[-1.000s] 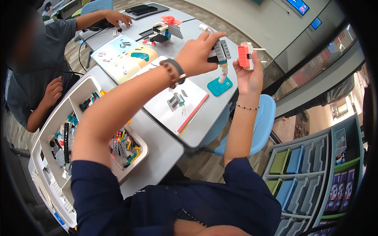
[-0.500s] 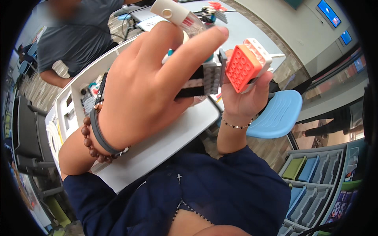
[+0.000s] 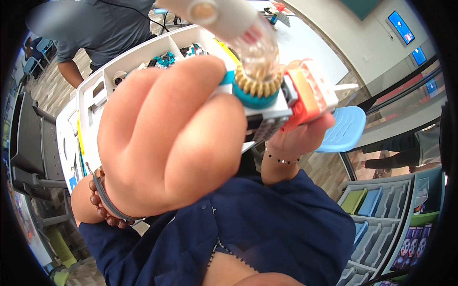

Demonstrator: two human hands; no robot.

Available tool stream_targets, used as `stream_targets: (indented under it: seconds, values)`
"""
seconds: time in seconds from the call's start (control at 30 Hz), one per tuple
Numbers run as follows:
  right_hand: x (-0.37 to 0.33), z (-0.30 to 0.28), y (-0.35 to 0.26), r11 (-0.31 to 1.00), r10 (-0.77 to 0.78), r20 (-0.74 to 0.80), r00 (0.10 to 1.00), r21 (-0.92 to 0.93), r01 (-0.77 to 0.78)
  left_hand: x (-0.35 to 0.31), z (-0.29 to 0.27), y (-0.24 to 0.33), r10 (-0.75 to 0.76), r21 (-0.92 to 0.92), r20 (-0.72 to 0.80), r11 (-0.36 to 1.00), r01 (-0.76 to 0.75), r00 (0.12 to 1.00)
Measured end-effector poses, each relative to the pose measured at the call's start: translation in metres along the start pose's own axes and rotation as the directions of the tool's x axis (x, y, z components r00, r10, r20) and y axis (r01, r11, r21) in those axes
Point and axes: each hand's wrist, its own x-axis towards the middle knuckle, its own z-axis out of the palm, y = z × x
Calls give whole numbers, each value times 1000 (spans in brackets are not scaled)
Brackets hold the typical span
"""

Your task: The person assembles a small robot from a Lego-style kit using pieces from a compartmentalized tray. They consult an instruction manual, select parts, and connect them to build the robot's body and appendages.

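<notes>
My left hand (image 3: 171, 133) is large and close, its fingers curled round the left side of a toy-brick model (image 3: 274, 119). The model has grey studded bricks, a teal round piece and a tan toothed gear (image 3: 260, 86). Rising from the gear is a clear dome-like tube (image 3: 261, 45) with a blurred white cap (image 3: 217, 16). On the model's right, my right hand (image 3: 298, 133) grips a coral, orange and white brick block (image 3: 305, 97) from beneath. That block appears to meet the grey bricks; the exact join cannot be made out. My left fingertips are hidden.
A white sorting tray (image 3: 138, 55) with teal and dark small bricks lies on the table behind my left hand. Across it stands a person in a grey shirt (image 3: 117, 33). A blue chair (image 3: 342, 131) is at right, near a shelf of drawers (image 3: 377, 205).
The model has tilted and come nearer, bringing the gear and dome into fuller view. My left fingers, stretched before, are now curled. The coral block has turned and sits against the grey bricks.
</notes>
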Motion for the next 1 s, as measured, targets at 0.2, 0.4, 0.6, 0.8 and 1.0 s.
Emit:
stream_targets:
  seconds: [0.2,0.4,0.6,0.8,1.0]
  values:
    - [-11,1,15,988,-136,106,985,87,127,-20,-13,10,54,89,-2,995,-54,999]
    - [-18,4,17,995,-99,31,995,-18,100,-29,-8,21,31,147,-75,989,-19,997]
    - [-18,-23,24,997,-54,246,968,62,40,-36,-6,12,74,90,-3,993,-74,997]
    - [-24,2,13,979,15,27,1000,-203,-9,-39,5,11,33,48,-71,998,-29,997]
    - [-24,-23,25,999,-49,257,965,24,44,-42,5,9,28,34,-8,999,-27,1000]
